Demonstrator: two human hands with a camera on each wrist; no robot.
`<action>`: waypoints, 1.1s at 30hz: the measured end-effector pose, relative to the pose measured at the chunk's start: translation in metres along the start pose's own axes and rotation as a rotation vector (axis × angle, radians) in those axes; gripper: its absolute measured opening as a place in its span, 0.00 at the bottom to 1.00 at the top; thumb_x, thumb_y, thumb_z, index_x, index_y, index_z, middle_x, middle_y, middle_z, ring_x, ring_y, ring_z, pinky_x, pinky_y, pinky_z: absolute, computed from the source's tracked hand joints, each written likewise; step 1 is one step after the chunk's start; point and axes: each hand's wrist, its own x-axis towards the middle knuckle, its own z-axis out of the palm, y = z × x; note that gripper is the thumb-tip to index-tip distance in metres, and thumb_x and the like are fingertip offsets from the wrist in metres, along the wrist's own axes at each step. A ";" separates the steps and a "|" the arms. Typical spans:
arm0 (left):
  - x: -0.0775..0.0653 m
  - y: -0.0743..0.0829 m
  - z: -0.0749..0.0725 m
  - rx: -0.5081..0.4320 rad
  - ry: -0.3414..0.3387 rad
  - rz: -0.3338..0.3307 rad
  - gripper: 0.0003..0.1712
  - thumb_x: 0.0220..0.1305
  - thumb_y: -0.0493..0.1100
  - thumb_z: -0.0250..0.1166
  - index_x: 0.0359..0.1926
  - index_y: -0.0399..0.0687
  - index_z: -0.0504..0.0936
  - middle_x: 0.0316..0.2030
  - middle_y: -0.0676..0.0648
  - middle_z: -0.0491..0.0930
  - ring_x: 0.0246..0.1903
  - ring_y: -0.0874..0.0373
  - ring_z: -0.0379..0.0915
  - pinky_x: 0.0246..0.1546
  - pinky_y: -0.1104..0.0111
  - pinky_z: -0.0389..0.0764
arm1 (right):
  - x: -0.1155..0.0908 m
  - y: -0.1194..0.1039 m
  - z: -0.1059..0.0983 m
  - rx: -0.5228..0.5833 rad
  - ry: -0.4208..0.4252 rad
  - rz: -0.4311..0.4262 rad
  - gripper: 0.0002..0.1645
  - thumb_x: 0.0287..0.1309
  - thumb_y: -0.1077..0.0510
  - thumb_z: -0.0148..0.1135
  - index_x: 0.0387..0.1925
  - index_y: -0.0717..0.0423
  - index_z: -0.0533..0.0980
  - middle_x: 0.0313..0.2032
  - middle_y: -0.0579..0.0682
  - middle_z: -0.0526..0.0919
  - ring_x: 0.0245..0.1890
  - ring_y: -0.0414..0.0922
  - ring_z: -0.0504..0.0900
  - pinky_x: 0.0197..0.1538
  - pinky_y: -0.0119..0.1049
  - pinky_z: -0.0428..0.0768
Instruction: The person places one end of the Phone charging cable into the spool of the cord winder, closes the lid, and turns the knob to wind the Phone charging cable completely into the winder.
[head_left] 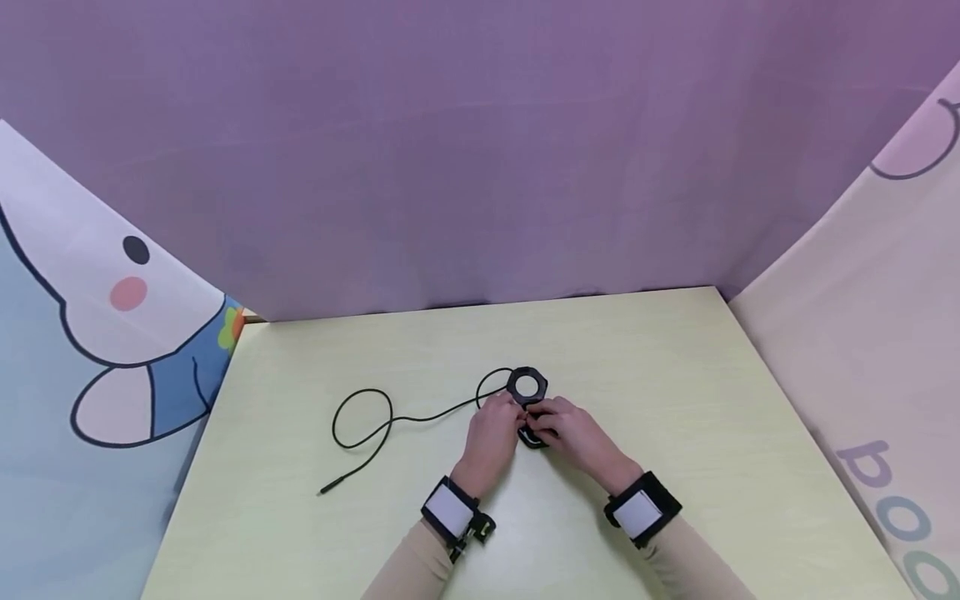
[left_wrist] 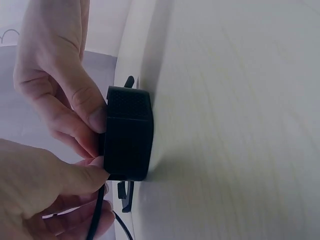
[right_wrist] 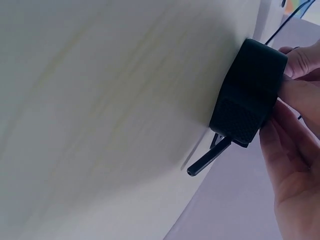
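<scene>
Pinching a black ring-topped device [left_wrist: 129, 135], left hand [head_left: 491, 435] and right hand [head_left: 573, 432], cable [head_left: 392, 419] looping across the table [head_left: 637, 358].

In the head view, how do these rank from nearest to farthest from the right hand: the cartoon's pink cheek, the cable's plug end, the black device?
From the right hand:
1. Black device: at its fingertips.
2. Cable's plug end: on the table, well to the left.
3. Cartoon's pink cheek: farther left, beyond the table.
</scene>
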 end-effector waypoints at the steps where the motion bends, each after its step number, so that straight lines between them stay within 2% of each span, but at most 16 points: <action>1: -0.001 0.000 0.000 0.005 -0.005 0.010 0.05 0.64 0.41 0.73 0.31 0.47 0.90 0.32 0.51 0.81 0.38 0.54 0.80 0.35 0.64 0.84 | 0.000 0.000 0.000 0.000 0.001 0.005 0.09 0.55 0.68 0.76 0.39 0.60 0.89 0.49 0.57 0.87 0.48 0.51 0.84 0.50 0.41 0.85; 6: -0.006 -0.005 -0.003 0.026 -0.029 0.074 0.05 0.68 0.41 0.70 0.34 0.48 0.90 0.34 0.51 0.81 0.36 0.56 0.80 0.38 0.64 0.83 | 0.001 -0.003 0.001 -0.004 -0.012 0.023 0.09 0.56 0.68 0.75 0.40 0.60 0.89 0.49 0.57 0.87 0.49 0.52 0.84 0.50 0.42 0.85; 12: -0.011 -0.009 -0.005 0.106 -0.036 0.144 0.10 0.67 0.53 0.71 0.39 0.54 0.91 0.34 0.54 0.83 0.37 0.59 0.79 0.48 0.62 0.78 | 0.000 -0.004 -0.001 -0.008 -0.019 0.031 0.11 0.55 0.68 0.76 0.41 0.59 0.89 0.50 0.58 0.87 0.50 0.53 0.84 0.52 0.43 0.85; 14: -0.012 -0.009 -0.004 0.116 -0.031 0.137 0.11 0.67 0.55 0.70 0.39 0.56 0.92 0.33 0.55 0.82 0.36 0.60 0.79 0.46 0.63 0.77 | 0.000 -0.004 -0.001 -0.003 -0.019 0.030 0.11 0.54 0.67 0.76 0.41 0.59 0.89 0.50 0.58 0.87 0.50 0.53 0.84 0.52 0.43 0.85; 19: -0.013 -0.007 -0.002 0.136 0.015 0.103 0.09 0.65 0.52 0.71 0.36 0.56 0.93 0.30 0.55 0.82 0.30 0.60 0.79 0.36 0.66 0.75 | 0.001 -0.005 0.001 0.016 -0.015 0.021 0.10 0.55 0.67 0.76 0.40 0.59 0.89 0.50 0.58 0.87 0.49 0.52 0.84 0.50 0.41 0.86; 22: -0.013 -0.005 -0.001 0.141 0.037 0.091 0.07 0.64 0.51 0.72 0.35 0.56 0.93 0.29 0.54 0.81 0.28 0.59 0.79 0.34 0.67 0.73 | 0.003 -0.006 0.000 0.016 -0.005 0.020 0.09 0.55 0.67 0.76 0.40 0.59 0.89 0.50 0.58 0.87 0.48 0.52 0.84 0.49 0.41 0.86; 26: -0.015 -0.003 -0.002 0.146 0.038 0.103 0.07 0.65 0.50 0.73 0.37 0.53 0.92 0.30 0.52 0.80 0.28 0.57 0.79 0.35 0.64 0.76 | 0.004 -0.007 -0.001 0.004 -0.007 0.030 0.10 0.55 0.67 0.76 0.40 0.59 0.89 0.50 0.58 0.87 0.48 0.52 0.84 0.50 0.42 0.86; 31: -0.018 -0.001 -0.004 0.126 -0.010 0.114 0.20 0.58 0.59 0.77 0.44 0.51 0.91 0.31 0.51 0.78 0.29 0.56 0.79 0.39 0.61 0.79 | 0.002 -0.006 -0.001 -0.009 -0.020 0.035 0.11 0.55 0.68 0.75 0.42 0.59 0.89 0.51 0.57 0.87 0.49 0.52 0.84 0.51 0.42 0.85; 33: -0.019 -0.001 -0.004 0.116 -0.012 0.108 0.24 0.54 0.62 0.78 0.43 0.51 0.91 0.30 0.51 0.76 0.28 0.57 0.78 0.39 0.62 0.78 | 0.002 -0.005 -0.001 -0.009 -0.022 0.036 0.11 0.55 0.68 0.75 0.42 0.59 0.89 0.51 0.57 0.87 0.49 0.51 0.84 0.51 0.41 0.85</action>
